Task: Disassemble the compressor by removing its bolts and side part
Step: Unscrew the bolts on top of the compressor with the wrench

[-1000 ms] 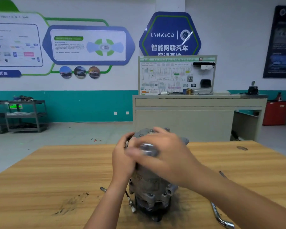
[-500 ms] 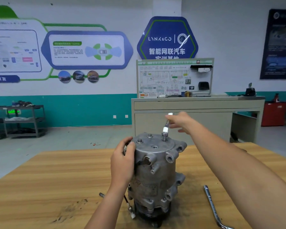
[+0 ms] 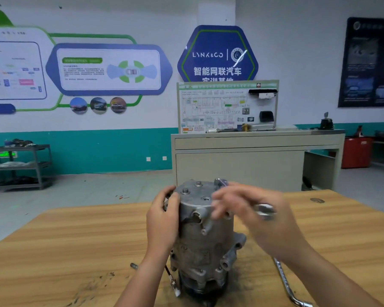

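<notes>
Compressor [image 3: 205, 235] stands upright mid-worktop [image 3: 53, 251]. Left hand [image 3: 162, 220] has its fingers wrapped round the upper left side. Right hand [image 3: 259, 220] is blurry, but its fingers look curled round a shiny wrench [image 3: 264, 209] whose head sits on the compressor's top rear edge. The wood is greasy and smeared, with a bent bar [image 3: 284, 282] lying on the right. Behind are a grey cabinet [image 3: 242, 167], a teal-striped wall [image 3: 98, 149] and a shelf cart [image 3: 20, 167].

Blue wall sign [image 3: 217, 54]: "LYNK&CO", "智能网联汽车".
</notes>
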